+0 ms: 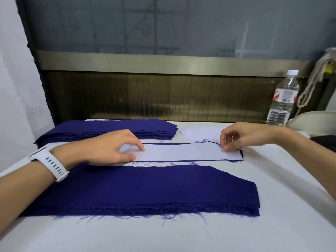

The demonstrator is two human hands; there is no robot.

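The white strip (181, 151) is laid mid-worktop on a navy piece (163, 161) (only its thin edge shows). Its left end is pressed flat by the left hand (109, 148), nothing clasped, while its far right corner is pinched by the right hand (240, 136). The near navy stack (145, 188) is parked along the front edge, the far navy stack (109, 127) by the far left corner

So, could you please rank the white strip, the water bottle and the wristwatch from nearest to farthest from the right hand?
1. White strip: pinched by the right hand at its right end.
2. Water bottle: standing behind, at the back right.
3. Wristwatch: on the left wrist, far left.
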